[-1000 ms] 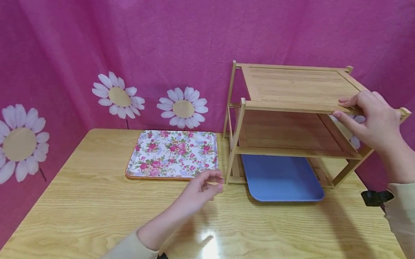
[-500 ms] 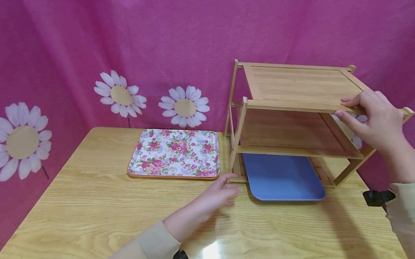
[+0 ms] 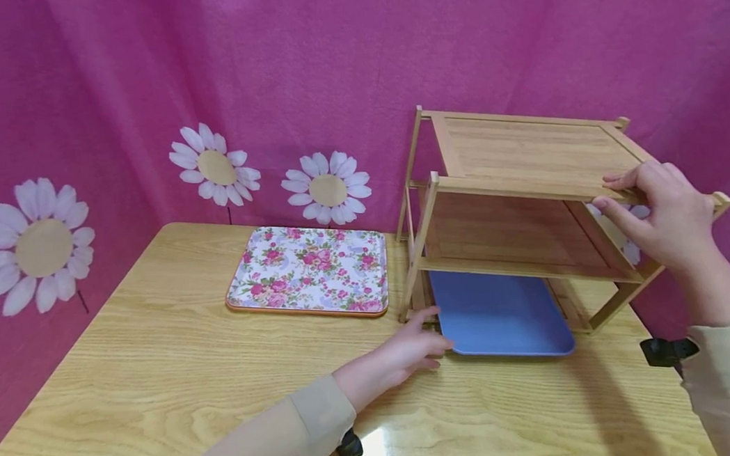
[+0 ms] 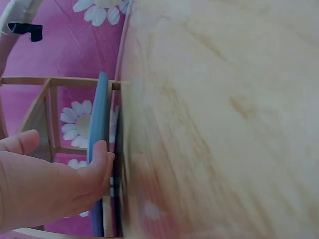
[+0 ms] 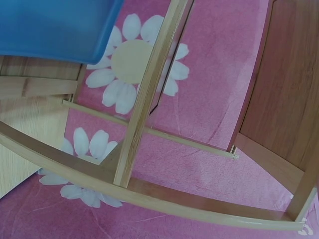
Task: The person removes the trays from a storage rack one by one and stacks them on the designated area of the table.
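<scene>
A three-tier wooden shelf rack (image 3: 523, 150) stands at the back right. My right hand (image 3: 670, 215) grips the front edge of its top board, thumb at the front and fingers over the top. On the lowest tier lies a blue tray (image 3: 508, 317), its rounded front end sticking out past the rack. My left hand (image 3: 404, 351) is at the tray's front left corner with fingers spread. From the left wrist view, the fingertips (image 4: 101, 149) meet the tray's edge while the thumb (image 4: 30, 142) stays well apart. The right hand lies outside its own wrist view.
Left of the rack, a floral tray (image 3: 311, 269) with an orange rim lies flat on the wooden table (image 3: 130, 382). Behind everything hangs a magenta cloth (image 3: 305, 71) printed with daisies. The rack's front left leg (image 3: 418, 252) rises close to my left hand.
My left hand has moved right, from in front of the floral tray to the blue tray's corner, its fingers spreading. The right hand keeps its hold on the rack.
</scene>
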Demonstrator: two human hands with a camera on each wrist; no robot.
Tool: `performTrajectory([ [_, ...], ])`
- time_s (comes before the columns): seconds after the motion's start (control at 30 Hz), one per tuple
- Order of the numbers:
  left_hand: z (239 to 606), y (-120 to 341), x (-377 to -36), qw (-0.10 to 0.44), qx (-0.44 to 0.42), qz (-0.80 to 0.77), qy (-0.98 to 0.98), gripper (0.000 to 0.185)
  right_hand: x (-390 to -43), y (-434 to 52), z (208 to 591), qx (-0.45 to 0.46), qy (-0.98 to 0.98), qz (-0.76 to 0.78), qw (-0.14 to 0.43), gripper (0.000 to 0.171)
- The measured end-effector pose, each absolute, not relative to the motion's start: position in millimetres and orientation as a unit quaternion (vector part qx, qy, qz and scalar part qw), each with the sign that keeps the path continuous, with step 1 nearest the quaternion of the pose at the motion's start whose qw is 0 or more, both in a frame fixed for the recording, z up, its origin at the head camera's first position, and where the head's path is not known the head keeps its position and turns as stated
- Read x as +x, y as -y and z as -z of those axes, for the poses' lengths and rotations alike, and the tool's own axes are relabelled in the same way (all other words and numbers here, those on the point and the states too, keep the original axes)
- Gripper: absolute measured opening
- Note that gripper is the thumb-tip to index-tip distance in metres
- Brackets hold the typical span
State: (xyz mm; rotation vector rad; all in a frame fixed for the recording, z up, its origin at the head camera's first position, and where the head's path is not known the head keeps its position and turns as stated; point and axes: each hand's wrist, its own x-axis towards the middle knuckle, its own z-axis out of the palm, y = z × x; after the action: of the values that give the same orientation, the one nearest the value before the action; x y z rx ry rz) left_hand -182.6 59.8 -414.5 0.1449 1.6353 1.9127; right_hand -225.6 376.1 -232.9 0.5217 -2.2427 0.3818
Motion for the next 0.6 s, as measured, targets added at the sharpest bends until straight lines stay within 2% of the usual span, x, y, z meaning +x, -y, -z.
performTrajectory([
  [0.27,423,-81,-197,0.332,0.015,-0.73,-0.597,0.071,-226,-377,234,0.205,0.882,-0.148,0.399,0.056],
  [0.6,434,-103,-203,0.321,-0.008,-0.784,-0.531,0.076,-228,-379,236,0.207,0.88,-0.15,0.401,0.053],
])
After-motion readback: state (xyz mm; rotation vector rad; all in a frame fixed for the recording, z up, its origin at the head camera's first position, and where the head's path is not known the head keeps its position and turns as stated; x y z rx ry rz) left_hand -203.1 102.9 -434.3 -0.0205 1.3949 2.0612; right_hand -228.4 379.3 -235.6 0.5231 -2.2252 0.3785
